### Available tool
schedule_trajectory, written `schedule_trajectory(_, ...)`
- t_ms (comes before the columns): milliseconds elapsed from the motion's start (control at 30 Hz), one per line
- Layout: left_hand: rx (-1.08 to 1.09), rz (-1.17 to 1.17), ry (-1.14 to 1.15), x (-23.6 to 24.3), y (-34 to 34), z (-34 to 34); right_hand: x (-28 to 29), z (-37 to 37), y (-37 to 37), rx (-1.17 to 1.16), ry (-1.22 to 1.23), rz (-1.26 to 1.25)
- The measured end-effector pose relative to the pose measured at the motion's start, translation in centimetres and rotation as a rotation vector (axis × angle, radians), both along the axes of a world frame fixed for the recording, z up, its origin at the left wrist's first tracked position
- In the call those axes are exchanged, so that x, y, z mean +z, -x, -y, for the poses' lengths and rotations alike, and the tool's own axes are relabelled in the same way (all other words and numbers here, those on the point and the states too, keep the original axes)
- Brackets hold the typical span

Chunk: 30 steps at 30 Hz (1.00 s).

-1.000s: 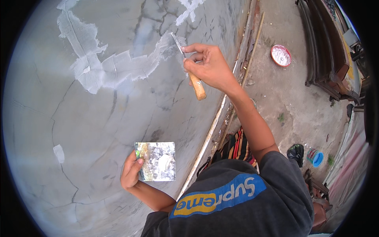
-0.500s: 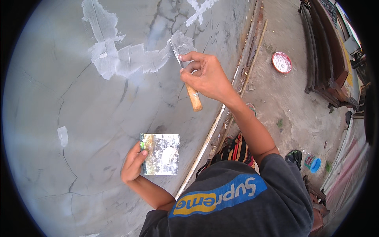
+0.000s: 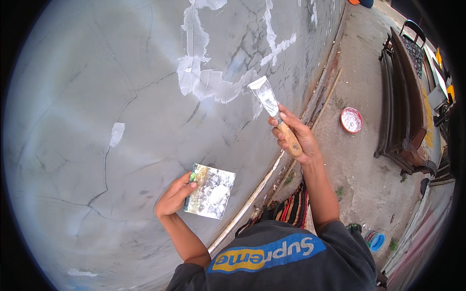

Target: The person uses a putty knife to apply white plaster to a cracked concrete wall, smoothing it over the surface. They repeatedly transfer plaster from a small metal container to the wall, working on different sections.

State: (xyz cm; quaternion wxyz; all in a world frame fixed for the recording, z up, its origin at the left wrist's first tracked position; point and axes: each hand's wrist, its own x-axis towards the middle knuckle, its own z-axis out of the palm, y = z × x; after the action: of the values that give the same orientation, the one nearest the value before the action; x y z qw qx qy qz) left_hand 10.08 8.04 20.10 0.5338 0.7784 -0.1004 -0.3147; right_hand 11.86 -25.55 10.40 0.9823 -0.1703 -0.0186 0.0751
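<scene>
In my right hand (image 3: 297,135) is a putty knife (image 3: 266,97), its wooden handle wrapped by my fingers. White filler coats its flat blade and gathers along the tip, which points up toward the patched part of the grey wall (image 3: 145,160). I cannot tell whether the blade touches the wall. My left hand (image 3: 175,194) grips a square, paint-stained board (image 3: 213,191) by its left edge, thumb on top. A lump of white filler lies on the board's right half. Pale filler patches (image 3: 211,85) cover cracks in the upper wall, left of the blade.
A red-rimmed bowl (image 3: 351,120) of white filler sits on the ground to the right. Beyond it stands a dark wooden bench (image 3: 400,106). A blue-lined bucket (image 3: 375,241) is at lower right. A long thin pole (image 3: 326,99) lies along the wall's foot.
My right hand has turned the putty knife so its coated blade faces up, and moved it right and down from the patch. The view has shifted; the left hand still holds the board, now slightly tilted.
</scene>
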Motion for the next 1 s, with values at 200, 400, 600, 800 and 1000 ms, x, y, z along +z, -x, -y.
schedule_trajectory(200, 0.063, -0.001, -0.018, -0.8, 0.2, -0.3, -0.5, -3.5, 1.4, 0.017, 0.234, 0.034)
schedule_trajectory(400, 0.003, 0.06, -0.049, -0.6, 0.0, 0.0, 5.0, -3.7, -0.3, -0.544, 1.101, 0.331)
schedule_trajectory(600, -0.034, 0.074, -0.012, -1.2, -0.2, -0.2, 7.4, -5.0, -0.9, -0.892, 1.472, 0.433)
schedule_trajectory(800, -0.067, 0.048, 0.048, -1.0, -0.3, 0.2, 7.4, -7.7, 2.1, -0.792, 1.722, 0.418)
schedule_trajectory(1000, -0.21, 0.144, -0.271, -1.5, -1.5, 0.2, 8.6, -4.8, 4.7, -0.427, 1.551, 0.316)
